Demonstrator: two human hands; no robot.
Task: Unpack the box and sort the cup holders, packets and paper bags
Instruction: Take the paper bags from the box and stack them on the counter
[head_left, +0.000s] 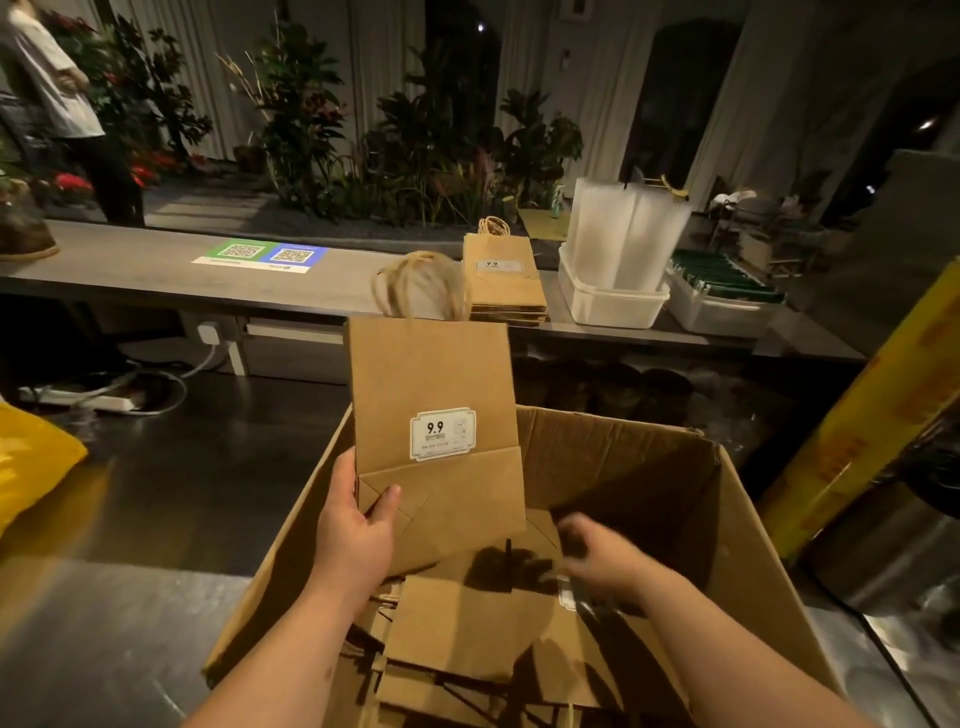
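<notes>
Over the left edge of the box (649, 467), the left hand (353, 540) gripped an upright paper bag (431, 384) by its lower corner, its label (442, 434) reading "9.9". The blurred right hand (597, 558) hovered over loose bags (467, 623) inside; I could not tell its grip.

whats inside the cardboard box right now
The cardboard box holds a pile of flat paper bags, with the right hand reaching in among them. The left hand holds one more bag upright above it. Whatever lies under the pile is covered.

right hand (597, 564): motion-blurred, fingers indistinct
paper bag (431, 384) handles (418, 283): blurred
label (442, 434) small print: unreadable
box (727, 519) near side: cut off by bottom edge
</notes>
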